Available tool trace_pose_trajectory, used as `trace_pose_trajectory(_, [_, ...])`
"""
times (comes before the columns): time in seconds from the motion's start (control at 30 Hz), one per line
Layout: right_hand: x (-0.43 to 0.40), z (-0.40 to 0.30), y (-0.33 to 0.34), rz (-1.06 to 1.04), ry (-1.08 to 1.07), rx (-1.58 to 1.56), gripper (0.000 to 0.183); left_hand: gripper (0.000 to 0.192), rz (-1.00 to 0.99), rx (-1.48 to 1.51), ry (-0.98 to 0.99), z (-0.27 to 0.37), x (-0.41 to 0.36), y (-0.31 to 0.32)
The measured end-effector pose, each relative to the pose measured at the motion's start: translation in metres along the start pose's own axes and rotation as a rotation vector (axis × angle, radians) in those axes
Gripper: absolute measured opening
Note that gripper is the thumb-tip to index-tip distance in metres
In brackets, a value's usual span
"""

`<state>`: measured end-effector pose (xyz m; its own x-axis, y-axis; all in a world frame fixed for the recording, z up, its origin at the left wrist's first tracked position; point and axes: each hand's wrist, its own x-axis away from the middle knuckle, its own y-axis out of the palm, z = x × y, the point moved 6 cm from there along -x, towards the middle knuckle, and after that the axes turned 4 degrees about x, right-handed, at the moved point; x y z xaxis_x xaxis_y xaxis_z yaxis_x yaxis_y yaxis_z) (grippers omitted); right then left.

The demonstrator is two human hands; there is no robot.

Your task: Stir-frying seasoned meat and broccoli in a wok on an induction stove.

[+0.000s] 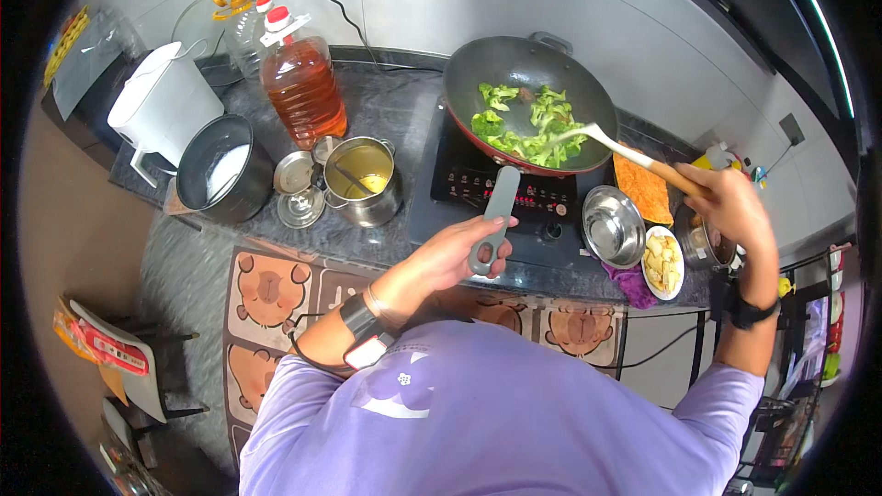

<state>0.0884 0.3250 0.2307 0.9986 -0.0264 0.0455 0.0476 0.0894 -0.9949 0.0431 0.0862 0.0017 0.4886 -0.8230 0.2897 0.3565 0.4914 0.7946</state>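
My left hand [468,251] holds the grey handle [505,196] of a wok [586,76] that stands tilted on an induction cooktop [455,186]. Pieces of broccoli [520,145] lie in the wok, with a few small brownish bits among them. My right hand [730,203] grips the wooden handle of a spatula [623,150], whose pale head touches the broccoli at the wok's right side. Below my right hand are a steel pot [697,248], partly hidden, and a white oval dish [681,269] of pale yellow slices. An empty steel bowl [612,227] sits left of the dish.
Left of the cooktop stand a steel pot of yellow liquid [372,210], glass and metal lids [301,208], a large oil bottle [303,89], a dark pot [258,186] and a white container [186,103]. An orange sponge-like pad [641,186] and purple cloth [630,286] lie at right.
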Motion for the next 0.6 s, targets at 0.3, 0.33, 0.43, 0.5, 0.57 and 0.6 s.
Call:
trace_pose_trajectory(0.3, [-0.035,0.006,0.079,0.179,0.057,0.07,0.032,0.039,-0.037,-0.029,-0.008,0.0,-0.001,0.008])
trace_pose_trajectory(0.33, [-0.04,0.014,0.074,0.207,0.024,0.029,0.032,0.036,-0.011,-0.029,-0.008,0.001,0.0,0.009])
trace_pose_trajectory(0.43, [-0.052,0.05,0.051,0.031,0.257,-0.295,0.033,0.036,-0.005,-0.024,0.003,0.002,0.001,0.008])
trace_pose_trajectory(0.5, [-0.065,0.068,0.041,-0.112,0.378,-0.414,0.033,0.036,-0.002,-0.011,0.011,0.002,0.002,0.006])
trace_pose_trajectory(0.57, [-0.086,0.102,0.049,-0.198,0.41,-0.373,0.034,0.036,-0.007,-0.004,0.013,0.003,0.002,0.008])
trace_pose_trajectory(0.6, [-0.099,0.109,0.052,-0.269,0.425,-0.315,0.037,0.036,0.015,-0.027,0.017,0.003,0.003,0.008])
